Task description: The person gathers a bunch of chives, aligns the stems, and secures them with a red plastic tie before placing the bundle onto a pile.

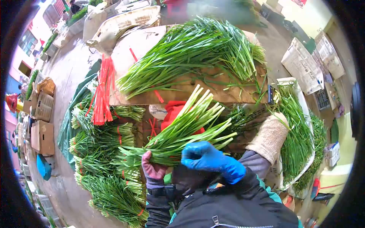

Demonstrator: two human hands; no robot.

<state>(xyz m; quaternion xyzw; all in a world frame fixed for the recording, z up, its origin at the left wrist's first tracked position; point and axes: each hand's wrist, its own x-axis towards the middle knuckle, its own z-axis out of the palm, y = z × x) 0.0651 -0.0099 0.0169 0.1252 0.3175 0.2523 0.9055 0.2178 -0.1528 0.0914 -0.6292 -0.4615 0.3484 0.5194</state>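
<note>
A loose bunch of garlic chives (182,131) is tilted in front of my chest, its pale stalk ends up and to the right. My left hand (154,167), in a pinkish glove, is closed around the leafy lower end. Over the right side of the leaves, my right hand (203,156), in a blue glove, has its fingers curled into a pinch. Whether a leaf is caught in that pinch is hidden. Beyond the bunch, a large heap of garlic chives (205,49) lies on a wooden table (186,89).
Several tied chive bundles (110,163) are stacked at the left. Red ties (102,91) hang from the table's left corner. A white-rimmed crate (310,140) of chives stands at the right, beside a beige woven cover (269,138). Red cloth (173,112) shows under the table edge.
</note>
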